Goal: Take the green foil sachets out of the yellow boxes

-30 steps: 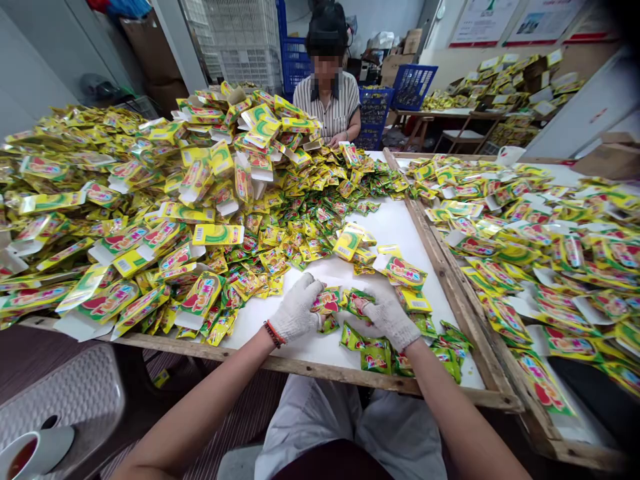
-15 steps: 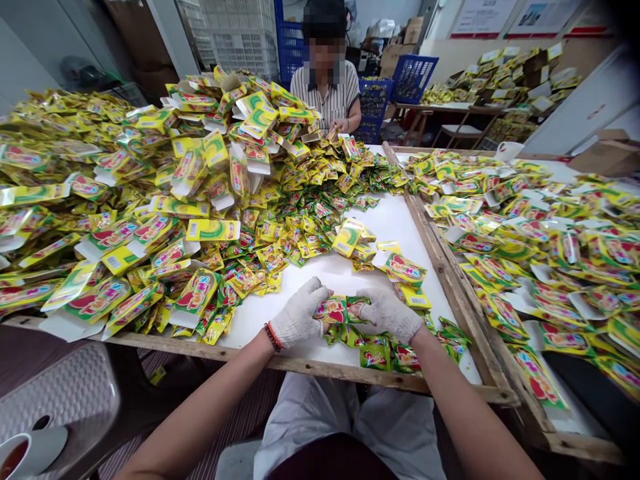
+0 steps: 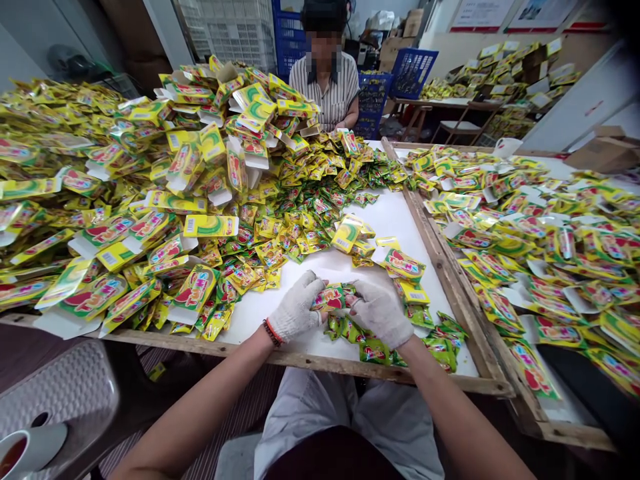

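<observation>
Centre of the action: a small stack of sachets [image 3: 331, 297], red and green print up, sits just above the white table [image 3: 395, 220] near its front wooden rail. Both gloved hands are clamped on it. The left hand [image 3: 296, 308] pinches the left end, and the right hand [image 3: 380, 312] lies over the right end with its fingers curled down. The 2 hands are close together, almost touching across the stack.

It looks like the squaring-up stage, with loose sachets being pressed into 1 tidy bundle. The next move calls for an even pinch from both sides, because slick foil packs fan out easily.

More loose sachets [image 3: 435, 340] lie under and just right of the right wrist. A folded carton [image 3: 403, 263] rests just beyond the right hand. To the left a big heap of flat cartons [image 3: 150, 187] climbs away. A co-worker [image 3: 325, 87] in a striped top sits at the far end, and a second table [image 3: 550, 253] on the right is covered with the same yellow stock.

Against half a second ago, the hands have closed in. The right hand now covers more of the stack, and the bundle has shifted slightly left and further from the rail.
</observation>
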Action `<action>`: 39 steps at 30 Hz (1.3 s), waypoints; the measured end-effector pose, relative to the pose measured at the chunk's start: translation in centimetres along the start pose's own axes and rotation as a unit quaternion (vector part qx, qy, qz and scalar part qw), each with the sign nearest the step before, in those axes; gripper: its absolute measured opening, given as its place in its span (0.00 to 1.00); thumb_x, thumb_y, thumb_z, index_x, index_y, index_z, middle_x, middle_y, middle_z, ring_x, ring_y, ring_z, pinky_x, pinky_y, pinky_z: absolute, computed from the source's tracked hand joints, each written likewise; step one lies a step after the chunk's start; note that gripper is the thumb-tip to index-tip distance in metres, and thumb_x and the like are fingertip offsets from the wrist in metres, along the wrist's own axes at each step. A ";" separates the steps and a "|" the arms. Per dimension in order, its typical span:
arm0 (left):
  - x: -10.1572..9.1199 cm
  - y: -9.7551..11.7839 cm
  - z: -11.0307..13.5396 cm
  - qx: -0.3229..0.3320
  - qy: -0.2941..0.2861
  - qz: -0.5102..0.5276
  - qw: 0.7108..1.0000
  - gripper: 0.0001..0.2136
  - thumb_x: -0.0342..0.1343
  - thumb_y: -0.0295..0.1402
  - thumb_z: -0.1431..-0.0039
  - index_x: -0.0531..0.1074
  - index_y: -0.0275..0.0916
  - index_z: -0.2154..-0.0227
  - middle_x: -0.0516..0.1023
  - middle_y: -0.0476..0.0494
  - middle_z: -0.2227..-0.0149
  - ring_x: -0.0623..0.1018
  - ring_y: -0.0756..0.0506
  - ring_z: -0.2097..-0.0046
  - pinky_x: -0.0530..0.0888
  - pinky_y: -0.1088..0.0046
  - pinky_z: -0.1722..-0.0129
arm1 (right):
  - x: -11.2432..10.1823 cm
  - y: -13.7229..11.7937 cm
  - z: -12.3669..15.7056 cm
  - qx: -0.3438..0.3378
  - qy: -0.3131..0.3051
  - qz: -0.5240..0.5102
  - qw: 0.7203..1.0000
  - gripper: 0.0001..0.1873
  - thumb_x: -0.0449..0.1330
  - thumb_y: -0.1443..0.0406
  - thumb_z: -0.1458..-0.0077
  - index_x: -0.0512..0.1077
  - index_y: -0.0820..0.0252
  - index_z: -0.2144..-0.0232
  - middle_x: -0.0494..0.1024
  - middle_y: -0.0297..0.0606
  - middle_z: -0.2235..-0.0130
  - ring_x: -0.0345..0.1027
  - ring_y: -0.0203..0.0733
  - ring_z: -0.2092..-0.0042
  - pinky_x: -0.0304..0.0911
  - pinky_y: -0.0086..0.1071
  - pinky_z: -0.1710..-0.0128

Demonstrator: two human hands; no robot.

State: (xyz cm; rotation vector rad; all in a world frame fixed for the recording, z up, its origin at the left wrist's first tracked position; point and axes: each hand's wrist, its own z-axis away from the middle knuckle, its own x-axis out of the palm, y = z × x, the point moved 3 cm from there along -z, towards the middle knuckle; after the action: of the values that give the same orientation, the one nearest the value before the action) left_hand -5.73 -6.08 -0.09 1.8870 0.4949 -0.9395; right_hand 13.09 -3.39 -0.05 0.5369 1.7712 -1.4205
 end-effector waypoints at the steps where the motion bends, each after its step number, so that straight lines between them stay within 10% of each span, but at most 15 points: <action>1: 0.0 0.0 0.0 0.003 0.008 -0.006 1.000 0.25 0.58 0.35 0.51 0.64 0.35 0.49 0.64 0.41 0.57 0.68 0.44 0.58 0.69 0.68 0.59 | 0.1 0.2 0.0 0.013 -0.024 -0.038 0.999 0.12 0.52 0.61 0.45 0.73 0.59 0.64 0.78 0.40 0.68 0.71 0.40 0.68 0.63 0.30 0.67; 7: 0.5 0.7 -0.1 0.062 0.005 -0.004 0.998 0.25 0.57 0.35 0.50 0.63 0.36 0.48 0.64 0.40 0.58 0.68 0.43 0.58 0.68 0.67 0.60 | -0.5 0.5 0.2 0.090 -0.041 -0.140 0.985 0.08 0.55 0.63 0.50 0.73 0.60 0.73 0.72 0.32 0.81 0.63 0.34 0.79 0.58 0.27 0.78; 13: 0.5 0.4 -0.1 0.044 0.028 0.005 0.999 0.25 0.57 0.34 0.50 0.64 0.34 0.48 0.64 0.40 0.58 0.67 0.43 0.59 0.68 0.67 0.61 | -0.1 -0.3 1.7 0.162 -0.177 -0.357 0.903 0.20 0.54 0.60 0.48 0.70 0.59 0.54 0.70 0.28 0.85 0.62 0.33 0.82 0.51 0.23 0.83; 17: 0.6 1.0 0.0 0.047 0.013 0.027 0.998 0.25 0.58 0.34 0.50 0.65 0.35 0.48 0.65 0.40 0.58 0.68 0.42 0.58 0.69 0.65 0.59 | 0.4 -0.9 2.1 0.143 -0.223 -0.373 0.889 0.15 0.57 0.54 0.48 0.70 0.60 0.67 0.70 0.29 0.86 0.59 0.31 0.85 0.48 0.22 0.85; 22: -0.3 1.0 0.2 -0.042 0.078 0.179 0.980 0.32 0.61 0.40 0.51 0.59 0.38 0.43 0.65 0.37 0.50 0.69 0.42 0.52 0.70 0.65 0.53 | 1.2 -0.1 1.6 0.165 -0.148 -0.382 0.897 0.16 0.57 0.52 0.49 0.68 0.59 0.70 0.70 0.29 0.85 0.56 0.30 0.85 0.49 0.23 0.85; 26: 0.0 0.3 -0.2 -0.150 0.001 0.303 0.941 0.18 0.58 0.43 0.47 0.70 0.34 0.58 0.73 0.44 0.62 0.73 0.46 0.62 0.71 0.72 0.63 | 1.1 0.4 1.3 0.135 -0.118 -0.305 0.935 0.16 0.56 0.52 0.48 0.68 0.58 0.74 0.70 0.30 0.84 0.56 0.31 0.83 0.50 0.25 0.83; 32: 0.0 0.4 -0.9 -0.140 -0.005 0.258 0.956 0.20 0.59 0.42 0.47 0.67 0.37 0.54 0.73 0.44 0.60 0.73 0.47 0.61 0.70 0.72 0.64 | -2.8 0.4 0.5 0.028 0.002 -0.129 0.991 0.14 0.62 0.57 0.54 0.68 0.58 0.83 0.66 0.31 0.82 0.57 0.33 0.78 0.50 0.28 0.79; 34: -0.3 0.6 -0.8 -0.120 -0.001 0.217 0.969 0.22 0.58 0.41 0.46 0.65 0.38 0.51 0.72 0.43 0.57 0.73 0.47 0.62 0.71 0.72 0.63 | -5.4 2.0 0.4 0.079 0.074 -0.244 0.964 0.11 0.61 0.57 0.53 0.70 0.58 0.79 0.66 0.30 0.82 0.56 0.33 0.79 0.50 0.29 0.79; 39: 0.1 2.3 0.5 -0.002 -0.104 0.050 0.993 0.17 0.60 0.37 0.49 0.69 0.39 0.56 0.70 0.42 0.57 0.72 0.44 0.58 0.69 0.68 0.57 | -10.6 6.6 0.3 0.089 0.273 -0.546 0.787 0.08 0.54 0.58 0.47 0.70 0.53 0.69 0.74 0.35 0.68 0.67 0.33 0.70 0.62 0.29 0.70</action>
State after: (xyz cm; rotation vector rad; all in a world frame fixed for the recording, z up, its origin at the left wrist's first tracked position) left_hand -4.33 -7.65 0.99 1.7688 0.2742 -1.0529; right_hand 24.35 -0.27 4.20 -0.0987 2.6256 -2.3965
